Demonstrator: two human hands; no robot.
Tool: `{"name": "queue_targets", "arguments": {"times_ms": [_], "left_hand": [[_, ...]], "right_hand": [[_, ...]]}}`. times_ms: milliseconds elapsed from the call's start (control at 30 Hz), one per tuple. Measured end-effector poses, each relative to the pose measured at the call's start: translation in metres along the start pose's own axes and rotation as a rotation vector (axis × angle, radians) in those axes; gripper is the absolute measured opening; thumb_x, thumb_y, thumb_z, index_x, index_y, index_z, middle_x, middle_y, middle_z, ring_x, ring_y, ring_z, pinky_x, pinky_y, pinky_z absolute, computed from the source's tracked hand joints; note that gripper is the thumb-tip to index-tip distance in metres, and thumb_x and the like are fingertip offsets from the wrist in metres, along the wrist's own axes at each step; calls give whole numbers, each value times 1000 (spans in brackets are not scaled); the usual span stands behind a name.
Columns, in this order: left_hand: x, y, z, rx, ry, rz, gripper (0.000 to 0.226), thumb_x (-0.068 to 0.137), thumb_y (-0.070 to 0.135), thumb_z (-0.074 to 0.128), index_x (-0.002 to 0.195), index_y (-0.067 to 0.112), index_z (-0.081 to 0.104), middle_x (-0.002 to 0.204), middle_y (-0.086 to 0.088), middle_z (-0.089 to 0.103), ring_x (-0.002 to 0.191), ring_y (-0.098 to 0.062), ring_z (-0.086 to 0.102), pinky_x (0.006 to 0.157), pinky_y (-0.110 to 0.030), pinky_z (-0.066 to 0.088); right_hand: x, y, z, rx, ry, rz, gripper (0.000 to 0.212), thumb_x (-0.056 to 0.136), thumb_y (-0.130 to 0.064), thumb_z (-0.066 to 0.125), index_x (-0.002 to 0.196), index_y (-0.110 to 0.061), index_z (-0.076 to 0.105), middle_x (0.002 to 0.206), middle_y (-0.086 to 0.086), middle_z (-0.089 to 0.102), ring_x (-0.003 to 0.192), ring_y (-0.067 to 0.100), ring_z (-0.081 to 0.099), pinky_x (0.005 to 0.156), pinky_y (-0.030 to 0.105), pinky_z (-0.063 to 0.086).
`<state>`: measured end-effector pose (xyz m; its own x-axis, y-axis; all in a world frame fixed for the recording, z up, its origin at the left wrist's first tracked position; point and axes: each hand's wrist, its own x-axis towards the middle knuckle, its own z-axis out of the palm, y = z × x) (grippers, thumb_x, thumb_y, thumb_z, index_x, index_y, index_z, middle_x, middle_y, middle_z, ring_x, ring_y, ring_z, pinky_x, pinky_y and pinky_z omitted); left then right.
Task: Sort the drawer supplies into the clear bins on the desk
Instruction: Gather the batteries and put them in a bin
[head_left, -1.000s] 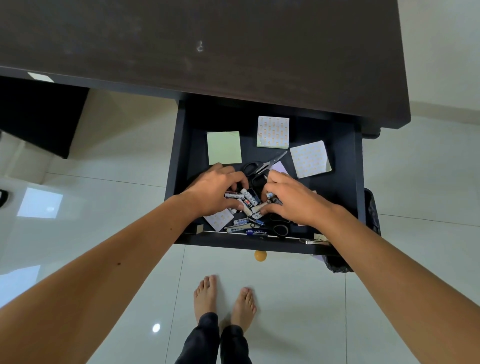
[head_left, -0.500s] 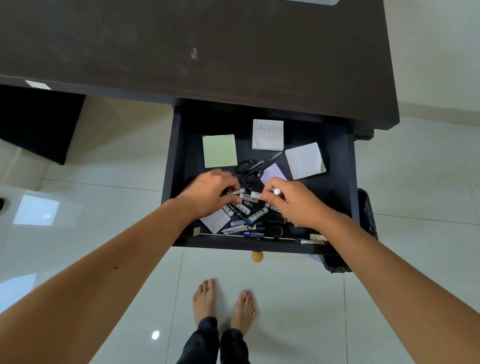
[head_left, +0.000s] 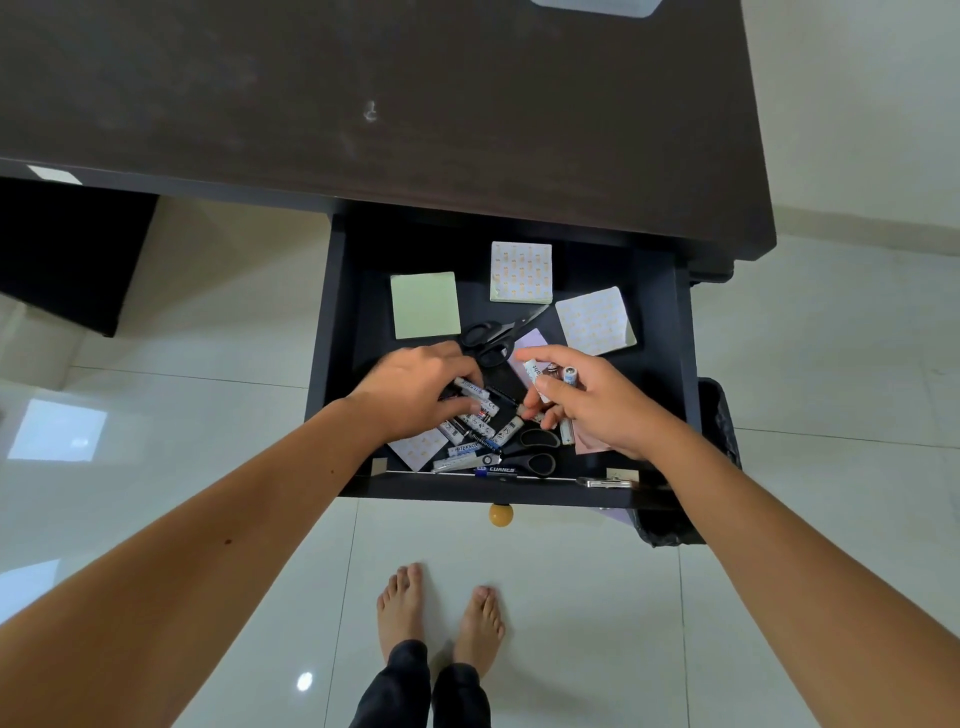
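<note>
Right hand (head_left: 597, 400) grip: fingers curled round a small bunch of batteries (head_left: 550, 375), raised a little above the drawer floor, ends poking out past thumb and forefinger. Left hand (head_left: 415, 389) grip: fingers bent down onto the loose battery pile (head_left: 480, 421) at drawer front-centre, pinching one or more cells there; exact count hidden under the fingers.

Handling, as a judgement: cells are small, hard, smooth cylinders, light singly but dense in a handful; they roll and slip, so a closed fist or pinch across the middle suits better than holding by the ends. Not fragile.

Drawer (head_left: 337, 332) is pulled out under the dark tabletop (head_left: 363, 104). Contents: battery pile near the front edge, black-handled scissors (head_left: 488, 338) just beyond the hands, a second pair of scissors (head_left: 535, 452) at the front touching the pile, a green sticky-note pad (head_left: 425, 305) back left, two patterned pads (head_left: 521, 272) (head_left: 596, 321) back right, a lilac pad (head_left: 530, 343) partly under the right hand, a patterned pad (head_left: 418, 449) under the left wrist, a pinkish pad (head_left: 589, 441) under the right hand. Small metal item (head_left: 608, 482) at the front right corner, too small to identify.

Clear bin (head_left: 597, 6) just shows at the far edge of the tabletop; contents not visible. Nothing seen sorted yet. Black bag-lined basket (head_left: 719, 415) stands on the floor beside the drawer.
</note>
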<state>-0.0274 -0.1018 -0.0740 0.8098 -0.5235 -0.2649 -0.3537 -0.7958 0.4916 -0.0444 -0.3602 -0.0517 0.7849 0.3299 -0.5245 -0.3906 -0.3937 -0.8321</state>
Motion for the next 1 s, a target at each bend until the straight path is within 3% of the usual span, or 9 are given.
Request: {"name": "queue_targets", "arguments": {"times_ms": [167,300,367,467,633,733,867,967,1000], "left_hand": [[0,-2,0,-20,-2,14,23,100,39,67,115,22,67,115,4,63,94,-22,63,84,-40,53],[-2,-6,-5,-100,17,16,12,98,25,72,104,16,65,102,6,62,86,-16,60,79,-34,49],[-3,-7,-6,-195,35,-36,10,98,20,73,101,18,64,91,11,63,80,-9,59,74,-31,47],[-3,-9,-5,-338,58,-107,12,98,21,72,109,23,67,97,8,71,86,-8,66,79,-34,57],[-3,-5,-7,-420,110,-103,24,102,17,68,124,21,76,109,13,68,92,7,62,85,-7,47],[-5,-2,-8,-458,113,-142,20,103,19,67,120,21,76,102,7,74,88,-1,69,81,-19,55],[-7,1,-10,-519,95,-247,14,102,27,67,114,24,75,86,3,78,84,-15,75,79,-36,62],[-6,3,-12,-607,85,-319,12,101,27,70,111,22,74,85,2,80,85,-17,77,77,-35,62],[-6,3,-13,-632,78,-332,11,101,26,70,111,22,73,86,0,80,84,-14,77,76,-31,62]], "right_hand": [[3,-2,3,1,18,50,20,103,-15,62,114,-28,73,93,11,75,82,26,73,71,32,57],[6,-3,9,-327,111,-8,4,96,-28,74,97,-33,74,91,-7,74,76,12,69,73,35,57],[10,-4,17,-469,165,-20,7,91,-37,79,97,-35,76,96,-13,73,85,10,68,79,36,58],[13,-11,26,-620,168,43,22,88,-44,82,106,-35,76,93,-10,68,72,3,59,62,26,46],[13,-16,27,-732,165,21,17,96,-39,76,106,-26,77,80,-9,57,65,6,49,52,22,33],[12,-16,26,-680,184,7,13,98,-41,70,101,-28,72,79,-8,63,60,8,55,54,32,45],[10,-11,20,-555,218,13,18,98,-37,71,96,-21,61,87,-2,67,75,14,64,66,36,52],[8,-11,14,-319,160,6,10,99,-22,72,106,-25,66,95,-1,74,78,12,76,70,36,60],[7,-12,12,-246,123,-2,21,100,-16,70,116,-29,68,100,-1,74,77,8,76,69,32,59]]}}
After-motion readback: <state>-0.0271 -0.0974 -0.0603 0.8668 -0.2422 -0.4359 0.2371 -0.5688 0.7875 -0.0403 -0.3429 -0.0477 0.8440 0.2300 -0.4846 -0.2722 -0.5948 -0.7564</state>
